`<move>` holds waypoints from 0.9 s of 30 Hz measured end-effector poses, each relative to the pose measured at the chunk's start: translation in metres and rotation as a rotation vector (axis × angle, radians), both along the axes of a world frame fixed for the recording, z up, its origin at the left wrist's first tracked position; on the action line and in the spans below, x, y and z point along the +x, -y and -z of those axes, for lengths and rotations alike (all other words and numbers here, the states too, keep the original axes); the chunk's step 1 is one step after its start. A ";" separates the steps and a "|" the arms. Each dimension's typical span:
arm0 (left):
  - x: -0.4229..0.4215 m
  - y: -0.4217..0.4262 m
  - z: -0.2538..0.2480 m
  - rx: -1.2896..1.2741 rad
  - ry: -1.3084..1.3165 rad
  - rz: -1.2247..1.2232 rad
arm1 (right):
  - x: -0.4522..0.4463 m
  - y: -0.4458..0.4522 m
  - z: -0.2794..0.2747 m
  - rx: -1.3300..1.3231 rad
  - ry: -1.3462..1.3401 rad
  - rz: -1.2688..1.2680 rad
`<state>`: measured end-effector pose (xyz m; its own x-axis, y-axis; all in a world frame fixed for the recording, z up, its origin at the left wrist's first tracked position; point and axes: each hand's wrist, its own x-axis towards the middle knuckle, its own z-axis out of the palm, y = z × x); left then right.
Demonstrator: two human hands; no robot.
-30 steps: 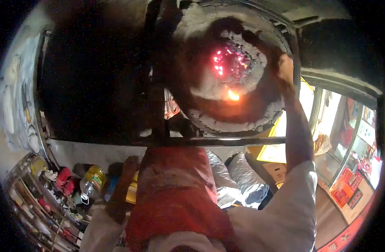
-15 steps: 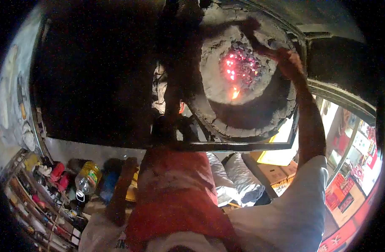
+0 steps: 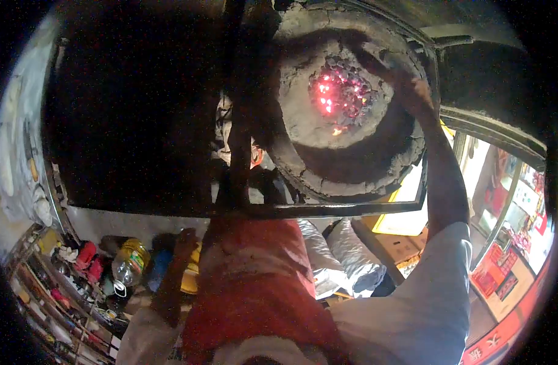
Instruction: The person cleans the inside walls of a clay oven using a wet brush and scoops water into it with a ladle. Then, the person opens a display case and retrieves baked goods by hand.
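Observation:
My right hand (image 3: 416, 94) reaches over the right side of a round clay-lined stove (image 3: 358, 185), its fingers curled closed and blurred. A dark, stick-like shape runs from it toward the stove's upper part, but I cannot tell what it is or separate it from shadow. In the stove's hollow, a heap of charcoal (image 3: 352, 91) glows red, with a small flame (image 3: 338, 131) at its lower edge. My left hand (image 3: 186, 240) hangs low beside my red apron (image 3: 260, 261), in shadow, its fingers unclear.
A dark metal frame (image 3: 315, 210) surrounds the stove. Silvery sacks (image 3: 355, 258) and a cardboard box (image 3: 400, 248) stand below it. On the left are a plastic oil bottle (image 3: 131, 264) and a cluttered rack (image 3: 53, 304). Red printed boxes (image 3: 498, 280) stand at the right.
The view has shifted slightly, so the stove sits a little further left. My right hand has moved slightly down toward the stove's right rim. The flame looks smaller.

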<state>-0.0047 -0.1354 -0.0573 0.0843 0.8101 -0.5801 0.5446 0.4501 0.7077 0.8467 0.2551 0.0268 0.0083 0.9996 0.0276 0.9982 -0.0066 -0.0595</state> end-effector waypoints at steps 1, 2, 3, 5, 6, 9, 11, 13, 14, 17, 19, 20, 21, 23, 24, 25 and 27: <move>0.008 -0.009 -0.012 0.002 -0.004 0.001 | -0.053 0.010 -0.032 -0.114 -0.494 0.106; 0.015 -0.015 -0.020 0.059 -0.032 0.055 | -0.083 0.015 -0.055 -0.231 -0.985 0.211; 0.018 -0.017 -0.024 0.117 -0.058 0.110 | -0.076 0.013 -0.059 -0.231 -0.985 0.212; 0.005 0.004 0.010 -0.174 0.115 -0.218 | -0.045 0.013 -0.066 -0.195 -0.563 0.255; 0.001 0.011 0.024 -0.461 0.284 -0.553 | -0.037 0.012 -0.068 -0.174 -0.351 0.270; 0.024 -0.034 -0.032 0.481 -0.502 0.746 | -0.045 0.045 -0.065 -0.265 -0.405 0.119; 0.028 -0.037 -0.032 0.489 -0.467 0.723 | -0.038 0.049 -0.057 -0.274 -0.355 0.130; 0.026 -0.037 -0.034 0.495 -0.427 0.706 | -0.024 0.059 -0.051 -0.297 -0.248 0.159; 0.023 -0.040 -0.034 0.539 -0.396 0.827 | -0.015 0.061 -0.050 -0.304 -0.190 0.170; 0.035 -0.043 -0.044 0.555 -0.380 0.816 | 0.003 0.089 -0.028 -0.336 -0.017 0.341; 0.036 -0.031 -0.030 0.529 -0.382 0.688 | 0.018 0.113 -0.018 -0.334 -0.195 0.278; 0.020 -0.010 0.000 0.214 -0.094 0.282 | 0.022 0.119 -0.018 -0.328 -0.378 0.207; 0.011 0.004 0.016 -0.106 0.188 -0.120 | -0.005 0.107 -0.059 -0.418 -0.300 0.136; 0.031 -0.017 -0.012 -0.173 0.134 -0.073 | -0.039 0.094 -0.104 -0.365 -0.283 0.166; 0.044 -0.029 -0.030 -0.241 0.073 -0.032 | -0.048 0.092 -0.113 -0.316 -0.270 0.191; 0.051 -0.037 -0.041 -0.240 0.072 -0.030 | -0.050 0.091 -0.114 -0.302 -0.079 0.157; 0.062 -0.050 -0.060 -0.211 0.017 0.069 | -0.013 0.116 -0.062 -0.341 -0.152 0.245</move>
<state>0.0571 -0.0856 0.0022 0.1468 0.6627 -0.7344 0.5681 0.5513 0.6110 0.8333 0.1386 0.0884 0.2246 0.9192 -0.3234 0.9449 -0.2866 -0.1583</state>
